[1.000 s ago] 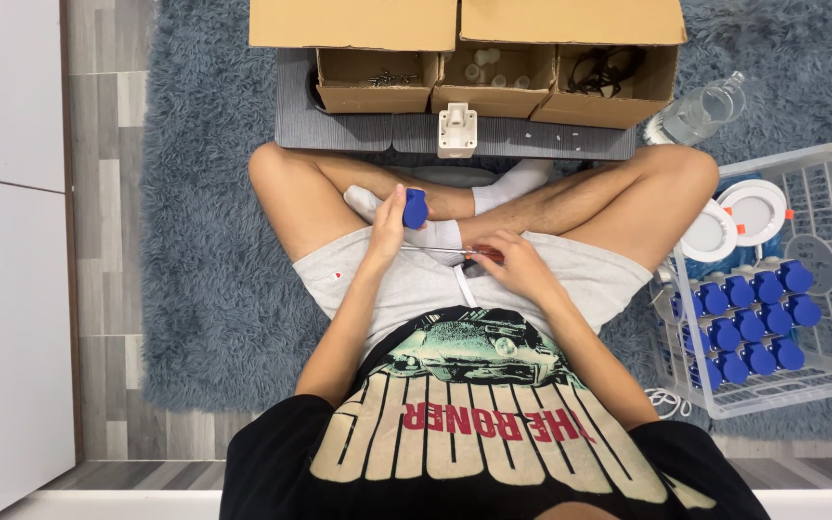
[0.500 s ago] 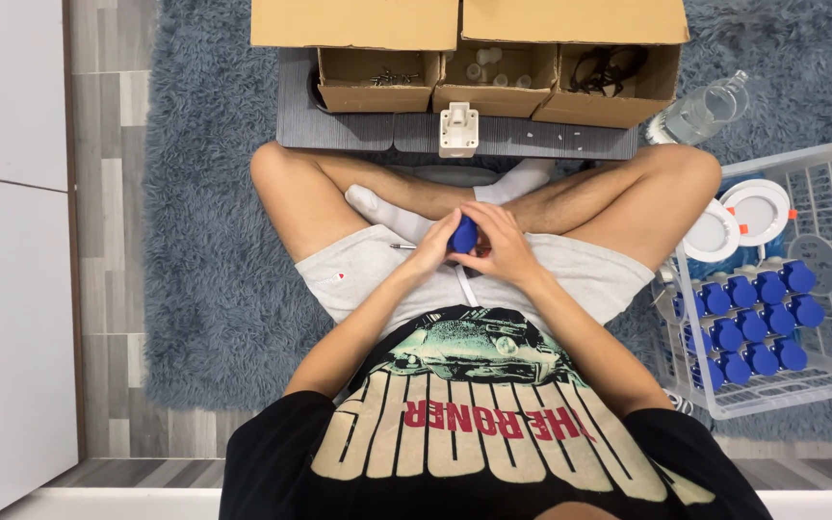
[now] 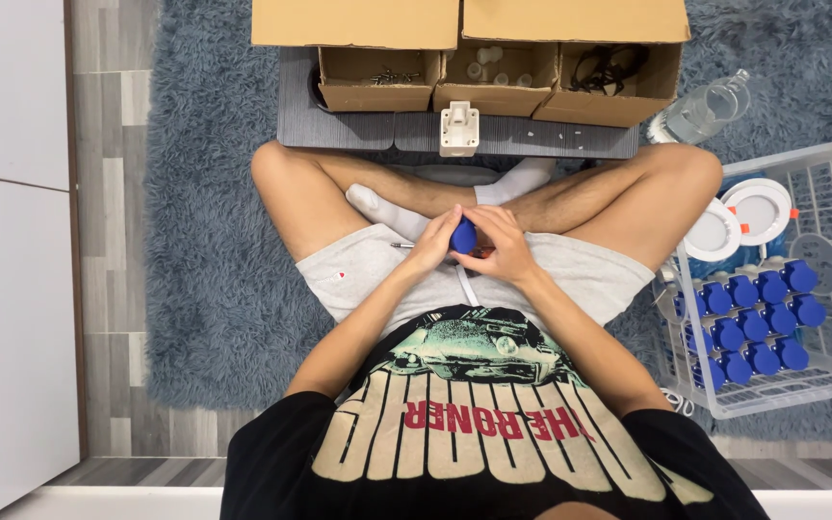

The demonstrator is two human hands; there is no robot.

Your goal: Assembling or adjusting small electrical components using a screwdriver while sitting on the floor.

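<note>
A person sits cross-legged, seen from above, with both bare forearms reaching forward from the torso and meeting over the lap. The left hand (image 3: 432, 243) comes in from the left, fingers curled inward toward the middle. The right hand (image 3: 503, 243) comes in from the right, its fingers spread and bent, knuckles up. The two hands touch at the fingertips, closed together around a small blue piece (image 3: 463, 235) between them. Both elbows are bent and held close to the body.
</note>
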